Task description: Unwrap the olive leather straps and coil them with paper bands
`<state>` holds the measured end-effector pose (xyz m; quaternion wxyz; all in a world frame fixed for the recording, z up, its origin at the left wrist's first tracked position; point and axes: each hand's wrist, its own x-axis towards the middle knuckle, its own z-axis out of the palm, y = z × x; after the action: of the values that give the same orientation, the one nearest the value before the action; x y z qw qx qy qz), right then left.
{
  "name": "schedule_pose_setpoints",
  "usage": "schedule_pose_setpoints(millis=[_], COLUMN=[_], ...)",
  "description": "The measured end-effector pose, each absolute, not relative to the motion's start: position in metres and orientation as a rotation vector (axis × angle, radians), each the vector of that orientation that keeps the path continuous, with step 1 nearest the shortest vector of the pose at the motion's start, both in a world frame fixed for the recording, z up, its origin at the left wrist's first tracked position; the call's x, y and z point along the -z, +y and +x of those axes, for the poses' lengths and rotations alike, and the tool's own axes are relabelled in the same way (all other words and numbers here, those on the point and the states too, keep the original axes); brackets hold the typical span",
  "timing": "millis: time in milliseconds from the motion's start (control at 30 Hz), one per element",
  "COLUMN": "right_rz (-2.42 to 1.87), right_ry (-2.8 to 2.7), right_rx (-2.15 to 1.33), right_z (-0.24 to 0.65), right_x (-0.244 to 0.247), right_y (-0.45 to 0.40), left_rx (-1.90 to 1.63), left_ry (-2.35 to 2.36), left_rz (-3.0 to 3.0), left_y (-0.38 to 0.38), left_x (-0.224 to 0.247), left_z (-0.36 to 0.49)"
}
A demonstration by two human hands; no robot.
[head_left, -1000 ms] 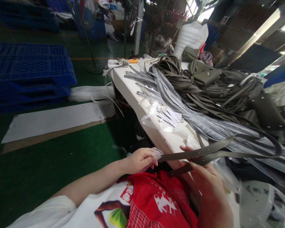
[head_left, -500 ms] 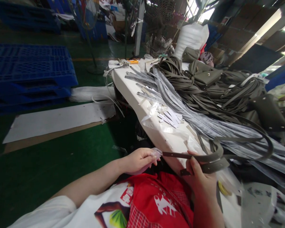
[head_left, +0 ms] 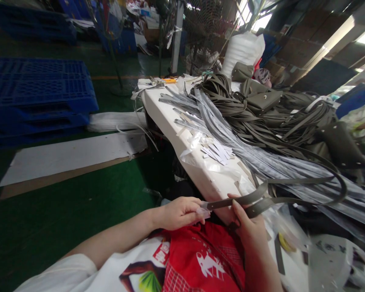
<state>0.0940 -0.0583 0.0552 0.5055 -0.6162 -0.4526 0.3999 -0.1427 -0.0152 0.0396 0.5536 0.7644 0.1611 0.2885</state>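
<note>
Pinched in my left hand is a clear plastic sleeve, at the end of a dark olive strap. My right hand is closed on the same strap, a little to the right of the sleeve. From there the strap loops out to the right over the table. Beyond my hands lie long plastic-wrapped strips and a heap of olive straps. White paper slips are scattered on the white table.
Olive bags and a white foam roll stand at the table's far end. Yellow tape lies at the near right. Blue pallets and a white board are on the green floor at left.
My right hand has moved slightly left along with the strap. My left hand has shifted a little down and right, and the sleeve now meets the strap's end more closely.
</note>
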Motion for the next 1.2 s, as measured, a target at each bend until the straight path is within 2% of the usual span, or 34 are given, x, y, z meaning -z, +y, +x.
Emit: schedule_pose_setpoints(millis=[333, 567, 800, 1000, 1200], right_rz=[-1.335, -1.357, -1.359, -1.625, -1.392], right_ry=[-1.064, -0.693, -1.015, -1.245, -0.898], right_rx=[-1.368, -1.147, -1.233, -0.911, -0.516], right_z=[0.063, 0.084, 0.056, 0.106, 0.122], right_x=[-0.029, -0.034, -0.023, -0.046, -0.08], right_y=[-0.06, -0.046, -0.054, -0.052, -0.058], left_rx=[-0.653, -0.596, -0.69, -0.615, -0.601], left_ry=[0.509, 0.545, 0.589, 0.703, 0.66], left_rz=[1.855, 1.856, 1.752, 1.66, 1.73], left_y=[-0.015, -0.014, -0.01, -0.005, 0.0], left_x=[-0.036, -0.029, -0.026, -0.01, -0.01], left_z=[-0.133, -0.129, -0.114, -0.121, -0.124])
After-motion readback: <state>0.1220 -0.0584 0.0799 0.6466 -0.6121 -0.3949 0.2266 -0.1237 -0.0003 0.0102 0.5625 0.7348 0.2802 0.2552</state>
